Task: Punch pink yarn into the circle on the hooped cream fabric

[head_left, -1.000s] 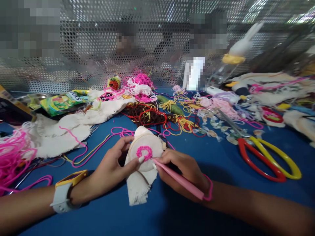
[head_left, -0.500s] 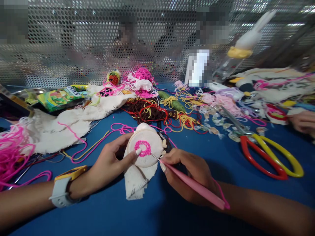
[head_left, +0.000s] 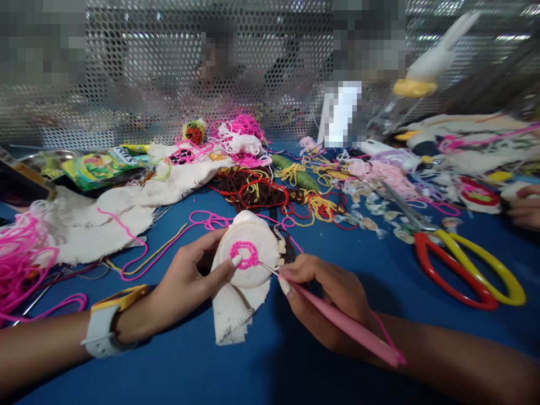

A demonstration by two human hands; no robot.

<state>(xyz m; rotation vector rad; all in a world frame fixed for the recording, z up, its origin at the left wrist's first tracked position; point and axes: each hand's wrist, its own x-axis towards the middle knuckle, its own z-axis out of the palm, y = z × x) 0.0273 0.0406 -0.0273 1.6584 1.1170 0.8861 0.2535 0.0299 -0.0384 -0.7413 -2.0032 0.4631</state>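
Note:
My left hand (head_left: pixel 198 275) grips a small embroidery hoop (head_left: pixel 264 273) by its left side, the thumb pressed on the stretched white cloth. A ring of bright pink loops (head_left: pixel 252 249) is worked into that cloth, and its frayed spare end (head_left: pixel 232 323) hangs below the hoop. Held like a pen in my right hand (head_left: pixel 323 301) is a pink punch needle (head_left: pixel 350 326), pink yarn trailing from its back end. The needle's metal tip is at the right edge of the pink ring; whether it pierces the cloth I cannot tell.
Scissors (head_left: pixel 459 270) with red and yellow handles lie at right, near wrapped candies (head_left: pixel 371 216). Tangled yarn (head_left: pixel 257 188) and white cloth (head_left: pixel 105 219) spread behind the hoop; a pink yarn heap (head_left: pixel 21 259) sits left. Another person's hand (head_left: pixel 525 205) is at the far right.
My right hand and the punch needle have shifted slightly right and down, the tip remaining by the pink ring. My left hand and the hoop stay almost in place.

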